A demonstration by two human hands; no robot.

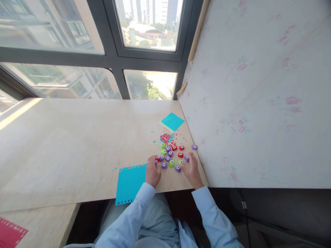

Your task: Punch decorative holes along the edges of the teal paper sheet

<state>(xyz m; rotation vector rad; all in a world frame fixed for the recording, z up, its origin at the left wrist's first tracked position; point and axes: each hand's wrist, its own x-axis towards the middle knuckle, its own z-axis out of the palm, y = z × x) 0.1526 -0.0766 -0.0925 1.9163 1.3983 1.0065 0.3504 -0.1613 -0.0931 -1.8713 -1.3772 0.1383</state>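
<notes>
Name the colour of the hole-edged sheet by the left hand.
The hole-edged sheet is bright blue; the head view shows it best.

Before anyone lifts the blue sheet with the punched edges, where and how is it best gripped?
Probably grip the blue sheet by its near-left corner, coming from the front of the table and pinching from above and below. The sheet looks flat, but its near edge sticks out past the table's edge, leaving room underneath. The far-right corner seems less handy, with the left hand there.
</notes>
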